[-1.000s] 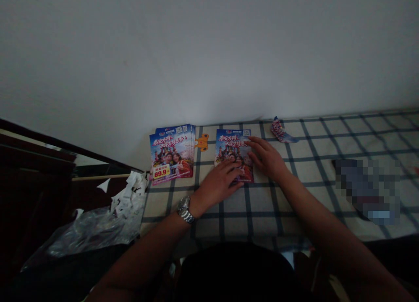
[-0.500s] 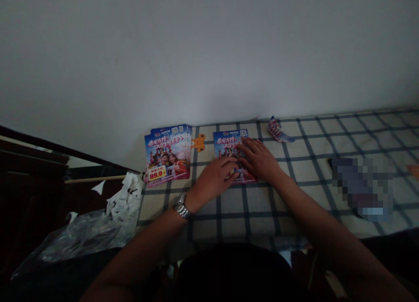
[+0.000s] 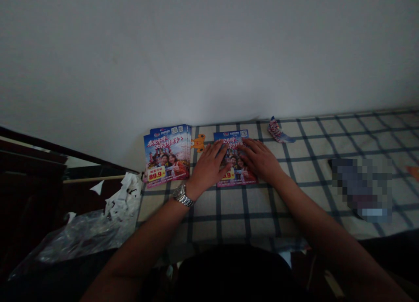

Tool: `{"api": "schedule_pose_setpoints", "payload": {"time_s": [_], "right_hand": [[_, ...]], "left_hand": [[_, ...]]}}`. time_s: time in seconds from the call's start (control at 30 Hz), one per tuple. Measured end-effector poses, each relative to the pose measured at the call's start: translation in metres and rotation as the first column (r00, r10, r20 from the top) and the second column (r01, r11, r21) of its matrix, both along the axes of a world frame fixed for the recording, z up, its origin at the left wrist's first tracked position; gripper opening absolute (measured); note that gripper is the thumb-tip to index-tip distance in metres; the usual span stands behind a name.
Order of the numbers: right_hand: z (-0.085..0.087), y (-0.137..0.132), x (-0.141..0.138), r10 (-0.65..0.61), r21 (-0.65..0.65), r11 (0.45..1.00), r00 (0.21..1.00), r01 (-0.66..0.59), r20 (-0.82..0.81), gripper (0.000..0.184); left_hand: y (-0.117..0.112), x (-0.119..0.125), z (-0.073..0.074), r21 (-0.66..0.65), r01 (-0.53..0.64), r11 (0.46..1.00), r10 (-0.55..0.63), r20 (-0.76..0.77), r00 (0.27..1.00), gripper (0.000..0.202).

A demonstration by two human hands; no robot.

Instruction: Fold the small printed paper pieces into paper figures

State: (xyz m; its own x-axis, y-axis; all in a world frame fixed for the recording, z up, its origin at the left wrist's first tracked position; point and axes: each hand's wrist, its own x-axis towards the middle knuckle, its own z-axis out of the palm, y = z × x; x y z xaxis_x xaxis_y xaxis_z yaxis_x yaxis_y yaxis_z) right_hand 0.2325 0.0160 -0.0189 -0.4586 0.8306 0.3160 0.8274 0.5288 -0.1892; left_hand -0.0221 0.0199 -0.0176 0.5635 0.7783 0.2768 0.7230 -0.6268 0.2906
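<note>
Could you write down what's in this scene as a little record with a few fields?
Left hand: flat, fingers on a single printed leaflet; metal wristwatch on the wrist
Right hand: flat on that leaflet's right side
Beside the leaflet: stack of matching leaflets, orange cut-out
Farther right: crumpled leaflet scrap
Surface: checked cloth
Off its left edge: torn paper on a plastic sheet

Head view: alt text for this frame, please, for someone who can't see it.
The left hand and right hand rest on a glossy blue-and-pink printed leaflet lying on a white-and-navy checked cloth. A stack of matching leaflets sits just to its left.
</note>
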Motion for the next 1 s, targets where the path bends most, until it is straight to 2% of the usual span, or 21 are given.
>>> {"api": "schedule_pose_setpoints", "payload": {"time_s": [0.23,0.37,0.57,0.7,0.87,1.0], "right_hand": [[0.003,-0.001,0.004,0.042,-0.021,0.999,0.997,-0.044,-0.069,0.045],[0.005,-0.002,0.012,0.154,-0.055,0.985,0.980,-0.162,-0.127,0.051],[0.010,-0.005,0.022,0.301,-0.117,0.940,0.941,-0.320,-0.154,0.074],[0.009,-0.004,0.023,0.317,-0.123,0.933,0.935,-0.337,-0.158,0.086],[0.005,-0.002,0.023,0.305,-0.117,0.940,0.942,-0.321,-0.141,0.087],[0.007,-0.002,0.023,0.287,-0.102,0.947,0.945,-0.304,-0.156,0.086]], "left_hand": [[-0.001,0.000,0.003,0.005,-0.021,1.000,0.021,-0.028,0.999,0.066],[-0.001,0.001,0.003,0.005,-0.018,1.000,0.018,-0.028,0.999,0.067],[0.000,0.000,0.002,-0.005,-0.016,1.000,0.016,0.000,1.000,0.065],[0.000,0.000,0.001,-0.002,-0.005,1.000,0.005,0.026,1.000,0.065],[0.002,-0.002,-0.001,0.013,0.012,1.000,-0.013,0.073,0.997,0.064],[0.002,-0.007,0.001,0.008,0.107,0.994,-0.107,0.144,0.984,0.056]]}}
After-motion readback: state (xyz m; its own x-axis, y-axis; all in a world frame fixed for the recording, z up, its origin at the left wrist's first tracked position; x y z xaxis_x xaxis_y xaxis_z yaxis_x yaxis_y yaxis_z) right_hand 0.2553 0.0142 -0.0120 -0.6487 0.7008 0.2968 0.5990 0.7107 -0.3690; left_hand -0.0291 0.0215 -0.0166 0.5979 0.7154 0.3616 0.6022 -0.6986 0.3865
